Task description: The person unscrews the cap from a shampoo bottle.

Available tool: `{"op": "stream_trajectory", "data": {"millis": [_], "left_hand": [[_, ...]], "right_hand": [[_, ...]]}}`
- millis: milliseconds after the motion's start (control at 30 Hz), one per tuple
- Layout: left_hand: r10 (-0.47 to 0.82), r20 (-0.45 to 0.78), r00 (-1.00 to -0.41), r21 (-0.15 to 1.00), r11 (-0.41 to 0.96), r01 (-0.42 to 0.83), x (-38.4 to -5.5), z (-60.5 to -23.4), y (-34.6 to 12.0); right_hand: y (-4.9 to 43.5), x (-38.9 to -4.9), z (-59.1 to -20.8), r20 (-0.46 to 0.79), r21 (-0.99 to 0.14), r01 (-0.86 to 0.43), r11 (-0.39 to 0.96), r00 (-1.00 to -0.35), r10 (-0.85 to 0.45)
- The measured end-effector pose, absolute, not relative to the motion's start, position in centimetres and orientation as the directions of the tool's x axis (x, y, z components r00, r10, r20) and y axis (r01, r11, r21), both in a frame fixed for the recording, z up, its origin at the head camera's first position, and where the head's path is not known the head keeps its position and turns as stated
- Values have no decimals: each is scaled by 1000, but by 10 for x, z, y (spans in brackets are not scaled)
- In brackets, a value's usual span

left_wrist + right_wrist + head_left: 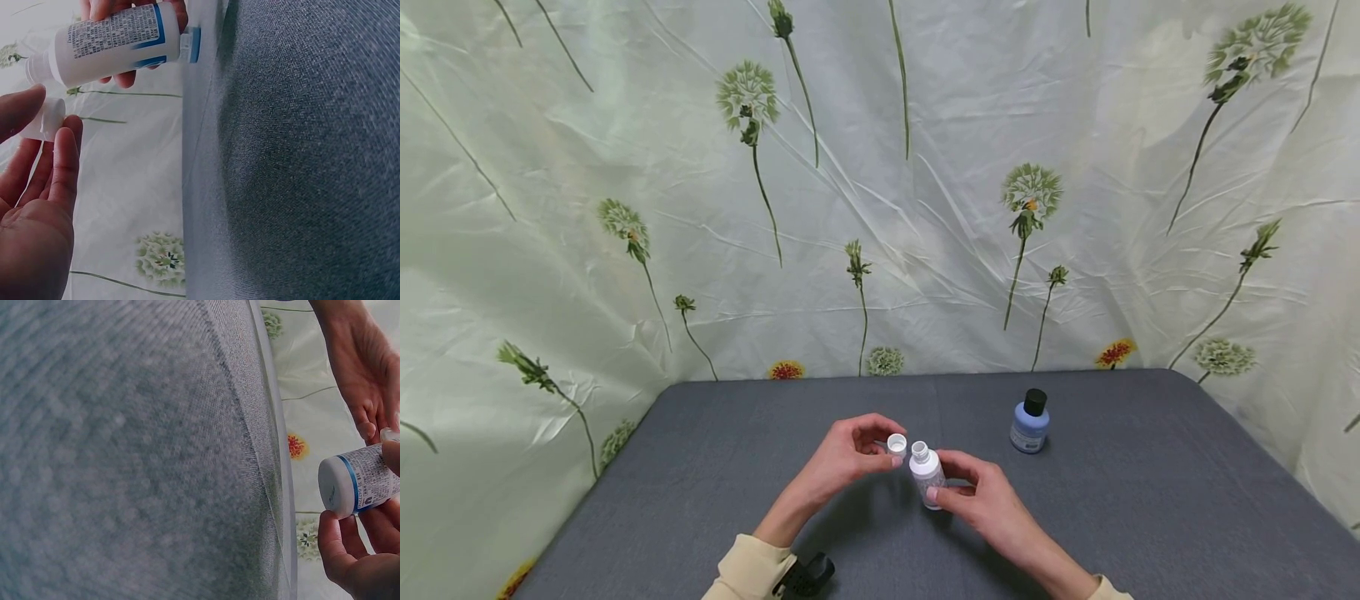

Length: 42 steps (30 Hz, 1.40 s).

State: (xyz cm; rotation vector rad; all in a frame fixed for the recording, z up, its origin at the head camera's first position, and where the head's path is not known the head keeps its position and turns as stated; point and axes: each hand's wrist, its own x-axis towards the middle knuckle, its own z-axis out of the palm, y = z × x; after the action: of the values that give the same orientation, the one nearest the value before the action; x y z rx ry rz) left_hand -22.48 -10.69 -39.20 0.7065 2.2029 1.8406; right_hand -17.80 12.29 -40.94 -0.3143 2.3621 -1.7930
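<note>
My left hand (853, 450) pinches a small white screw cap (897, 444) between thumb and fingers, its hollow side turned up in the head view. Just to the right, my right hand (981, 490) grips a white bottle (928, 475) around its body. The bottle's threaded neck is bare and leans toward the cap; a small gap separates them in the head view. Fine print and a blue band show on the bottle (115, 44) in the left wrist view. Its rounded white base faces the camera in the right wrist view, where the cap is mostly hidden.
A blue bottle (1029, 427) with a black cap stands upright on the dark grey table (737, 442), right of and beyond my right hand. Behind the table's far edge hangs a pale curtain (925, 250) printed with flowers. A black strap device (805, 575) sits at my left wrist.
</note>
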Motion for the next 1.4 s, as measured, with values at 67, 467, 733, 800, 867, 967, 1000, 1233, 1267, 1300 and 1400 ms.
{"op": "stream_trajectory", "data": {"millis": [67, 467, 733, 800, 867, 967, 1000, 1233, 1267, 1300, 1400], "left_hand": [[463, 155, -873, 964, 123, 236, -224, -391, -107], [462, 159, -872, 962, 127, 243, -227, -392, -111], [491, 136, -861, 969, 114, 218, -229, -398, -116], [499, 135, -856, 967, 123, 224, -229, -401, -117], [504, 139, -853, 964, 129, 233, -230, -402, -119], [502, 144, -853, 957, 147, 249, -232, -404, -122], [501, 143, -854, 955, 158, 253, -232, -404, -123], [490, 133, -862, 925, 250, 285, -233, -405, -131], [488, 133, -863, 920, 262, 290, -234, -405, -132], [485, 132, -865, 917, 272, 292, -235, -405, -134], [466, 128, -876, 911, 294, 290, -238, -405, -139]], "right_hand": [[123, -178, -410, -1, -964, -68, 256, -966, -258], [119, -180, -411, 5, -968, -66, 241, -969, -246], [121, -178, -413, 34, -976, -85, 202, -969, -245], [121, -177, -414, 49, -979, -94, 182, -969, -241], [121, -177, -415, 59, -980, -101, 172, -970, -236], [121, -177, -415, 55, -981, -98, 169, -970, -238], [121, -177, -415, 53, -981, -95, 167, -969, -241], [116, -179, -415, 88, -982, -129, 135, -957, -276], [115, -179, -415, 96, -980, -140, 141, -955, -279], [114, -180, -415, 103, -978, -149, 148, -954, -282], [112, -185, -414, 116, -971, -170, 168, -950, -290]]}}
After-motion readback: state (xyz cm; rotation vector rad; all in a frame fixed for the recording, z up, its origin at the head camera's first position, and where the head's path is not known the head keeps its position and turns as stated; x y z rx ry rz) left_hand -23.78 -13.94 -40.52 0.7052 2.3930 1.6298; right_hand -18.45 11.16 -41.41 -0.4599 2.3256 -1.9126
